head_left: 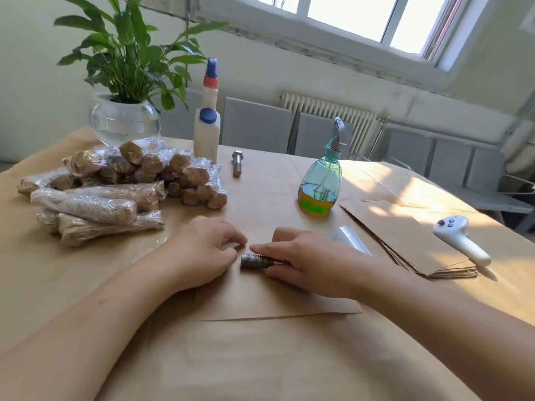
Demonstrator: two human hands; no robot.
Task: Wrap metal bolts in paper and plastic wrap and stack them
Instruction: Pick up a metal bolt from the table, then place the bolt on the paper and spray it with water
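Note:
A threaded metal bolt (254, 261) lies on a brown paper sheet (260, 302) in front of me. My right hand (304, 261) grips the bolt, with only its threaded end showing to the left. My left hand (202, 250) rests on the sheet beside the bolt's tip, fingers curled, pinching the paper's far edge. A second bare bolt (237, 163) lies farther back. A heap of wrapped bolts (121, 186), in paper and clear plastic, is stacked at the left.
A stack of brown paper sheets (405, 241) lies at right with a white controller (460, 238) on it. A plastic wrap roll (351, 240), a green spray bottle (320, 186), two white bottles (207, 134) and a potted plant (124, 120) stand around.

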